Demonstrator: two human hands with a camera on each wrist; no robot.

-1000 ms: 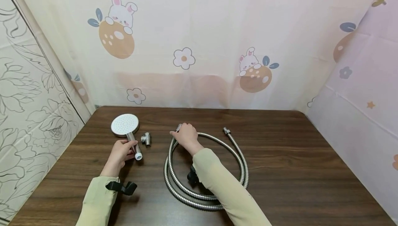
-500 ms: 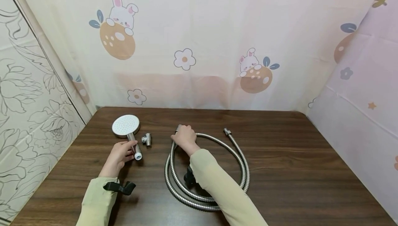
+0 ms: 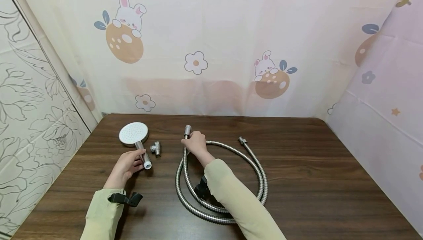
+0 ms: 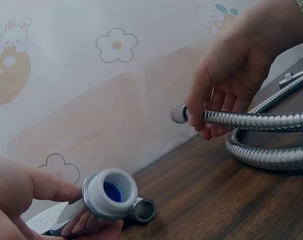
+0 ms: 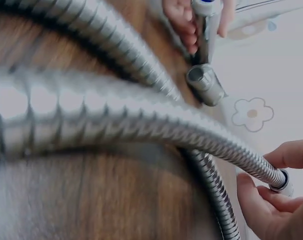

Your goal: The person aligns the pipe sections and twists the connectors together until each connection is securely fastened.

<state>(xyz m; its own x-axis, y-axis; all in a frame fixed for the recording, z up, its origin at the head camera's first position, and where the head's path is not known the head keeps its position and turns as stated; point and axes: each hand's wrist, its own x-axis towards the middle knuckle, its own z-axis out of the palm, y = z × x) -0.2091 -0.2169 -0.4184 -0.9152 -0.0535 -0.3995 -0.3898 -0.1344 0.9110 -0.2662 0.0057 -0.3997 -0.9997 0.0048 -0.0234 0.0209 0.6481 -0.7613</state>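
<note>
My left hand pinches the chrome handle of a shower head, whose round white face points up. The handle's white threaded end shows a blue inside in the left wrist view. With thumb and fingers my right hand grips a coiled metal shower hose just below its end fitting, and the left wrist view shows that end lifted off the table. The hose's other end lies free to the right. Between the hands, a small chrome tee connector lies beside the shower head.
Everything lies on a dark brown wooden table. A patterned curtain hangs behind its back edge, with more printed cloth at both sides. A black strap sits round the left sleeve.
The hose end held by my right hand has swung up and away, so its fitting now stands clear of the fingers. My left hand and the shower head have hardly moved.
</note>
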